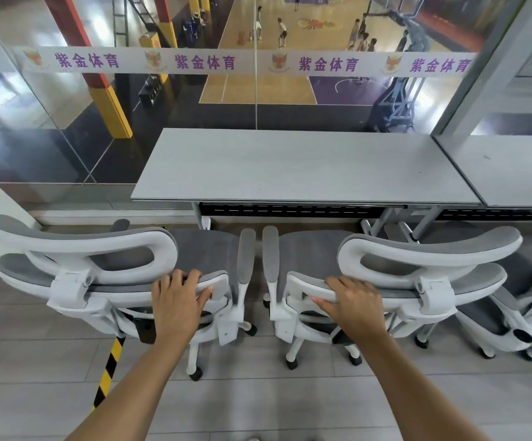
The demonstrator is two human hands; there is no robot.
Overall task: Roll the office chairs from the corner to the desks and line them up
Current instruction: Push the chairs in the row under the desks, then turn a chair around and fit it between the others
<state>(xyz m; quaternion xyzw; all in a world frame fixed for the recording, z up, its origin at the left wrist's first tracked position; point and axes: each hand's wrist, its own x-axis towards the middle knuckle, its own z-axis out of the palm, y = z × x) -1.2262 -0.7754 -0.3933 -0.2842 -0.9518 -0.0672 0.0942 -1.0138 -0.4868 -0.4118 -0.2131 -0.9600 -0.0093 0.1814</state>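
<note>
Two white-framed office chairs with grey mesh stand side by side, facing a grey desk. My left hand grips the top right corner of the left chair's backrest. My right hand grips the top left corner of the right chair's backrest. Their inner armrests nearly touch in the middle. Both seats sit just short of the desk's front edge.
A third chair stands at the far right, partly cut off. A second desk adjoins on the right. A glass wall behind the desks overlooks a sports court. Yellow-black hazard tape runs across the tiled floor at the left.
</note>
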